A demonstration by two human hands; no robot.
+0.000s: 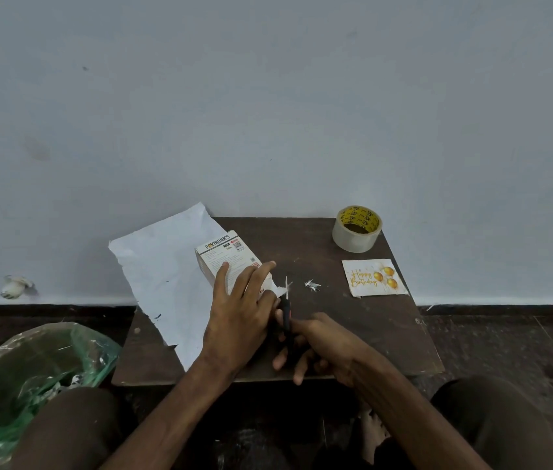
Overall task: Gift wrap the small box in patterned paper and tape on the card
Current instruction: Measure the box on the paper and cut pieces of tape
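My left hand (238, 318) lies flat, fingers straight, pressing the box (222, 256) onto the paper (163, 276); my right hand (322, 347) grips the scissors (286, 315), blades pointing forward.

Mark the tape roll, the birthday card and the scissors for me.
tape roll (353, 239): head view, clear outer wall.
birthday card (375, 278): head view, printed face centre.
scissors (286, 315): head view, dark handle below the blades.

Bare tabletop (339, 320) ahead and right of the grip of the right hand (322, 347) on the scissors (287, 315), past a paper scrap (312, 285) to the birthday card (373, 278) and tape roll (356, 229); hard left, blocked by the left hand (241, 310), box (224, 256) and paper sheet (163, 276).
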